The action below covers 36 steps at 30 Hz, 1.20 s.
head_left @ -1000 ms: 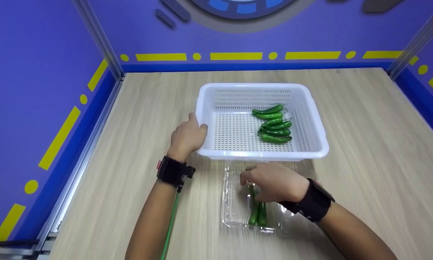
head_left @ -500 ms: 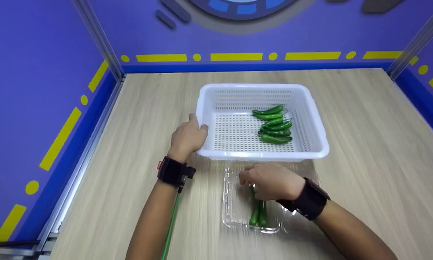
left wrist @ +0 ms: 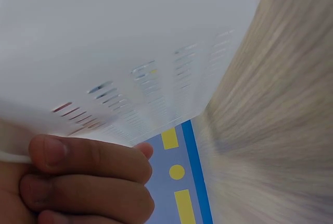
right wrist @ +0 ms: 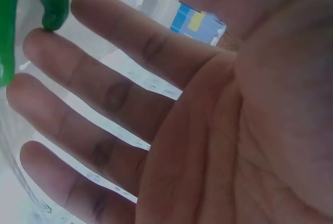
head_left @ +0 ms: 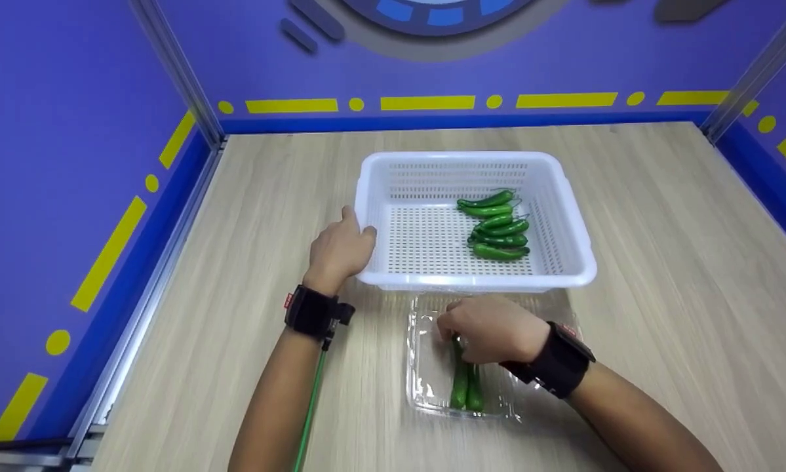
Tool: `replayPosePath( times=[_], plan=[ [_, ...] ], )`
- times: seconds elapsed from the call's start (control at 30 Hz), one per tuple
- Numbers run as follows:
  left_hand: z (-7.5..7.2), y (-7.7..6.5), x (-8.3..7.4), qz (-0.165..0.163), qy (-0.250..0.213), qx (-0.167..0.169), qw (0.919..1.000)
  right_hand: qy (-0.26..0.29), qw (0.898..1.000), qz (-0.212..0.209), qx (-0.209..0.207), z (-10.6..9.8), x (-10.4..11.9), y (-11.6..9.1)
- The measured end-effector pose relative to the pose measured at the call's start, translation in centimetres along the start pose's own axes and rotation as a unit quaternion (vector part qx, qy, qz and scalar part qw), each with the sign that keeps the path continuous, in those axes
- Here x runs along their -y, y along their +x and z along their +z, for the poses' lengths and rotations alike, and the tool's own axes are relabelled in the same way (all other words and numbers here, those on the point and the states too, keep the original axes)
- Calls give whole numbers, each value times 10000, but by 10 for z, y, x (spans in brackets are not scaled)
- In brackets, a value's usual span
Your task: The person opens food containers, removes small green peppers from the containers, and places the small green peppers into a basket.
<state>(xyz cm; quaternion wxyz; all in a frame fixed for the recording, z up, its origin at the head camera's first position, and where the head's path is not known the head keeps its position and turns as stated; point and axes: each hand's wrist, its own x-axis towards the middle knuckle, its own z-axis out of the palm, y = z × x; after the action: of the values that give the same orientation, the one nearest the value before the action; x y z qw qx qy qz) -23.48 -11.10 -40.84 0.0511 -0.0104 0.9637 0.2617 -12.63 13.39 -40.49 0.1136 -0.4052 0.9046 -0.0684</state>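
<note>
In the head view, my left hand [head_left: 343, 246] grips the left rim of a white perforated plastic basket [head_left: 474, 282]. Its curled fingers show under the rim in the left wrist view. Several green chili peppers [head_left: 499, 252] lie in the basket's right half. In front of it stands a clear plastic clamshell container [head_left: 424, 367], with two green chili peppers [head_left: 459, 383] lying side by side inside. Over them is my right hand [head_left: 497, 328], hiding their upper ends. The right wrist view shows its fingers spread and nearly straight, one fingertip touching or almost touching a pepper's end [right wrist: 52, 5].
The container's clear lid [head_left: 556, 308] lies folded out to the right, partly under my right wrist and close to the basket's front. A light wood table [head_left: 268, 196] carries everything. Blue panels [head_left: 301, 72] with yellow marks enclose the back and sides.
My right hand has barely shifted, its fingertips dipping slightly toward the peppers. The two peppers in the container have moved a little. My left hand and the basket have stayed put.
</note>
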Motion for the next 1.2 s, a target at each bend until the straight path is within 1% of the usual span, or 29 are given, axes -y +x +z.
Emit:
replayPosePath(
  times=[0.23,0.37,0.5,0.6,0.73,1.03,1.2],
  plan=[
    [-1,0,1,73,-46,-3,10000,-98,9998,33,-164,2,0,1],
    [-1,-1,0,101,-61,-15,9999,-148,9998,39,-153,4,1,2],
    [-1,-1,0,67,-55,-32,10000,-223,9995,-67,-222,4,2,4],
    [0,-2,0,49,-56,-48,10000,-172,9994,-124,-265,6,2,5],
    [0,-2,0,52,-77,-51,9999,-50,9998,-60,-198,7,3,6],
    [-1,-1,1,33,-134,-8,9999,-1,10000,25,-77,6,3,6],
    [-1,-1,2,83,-104,-19,9999,-21,9999,-79,-126,6,2,5]
  ],
)
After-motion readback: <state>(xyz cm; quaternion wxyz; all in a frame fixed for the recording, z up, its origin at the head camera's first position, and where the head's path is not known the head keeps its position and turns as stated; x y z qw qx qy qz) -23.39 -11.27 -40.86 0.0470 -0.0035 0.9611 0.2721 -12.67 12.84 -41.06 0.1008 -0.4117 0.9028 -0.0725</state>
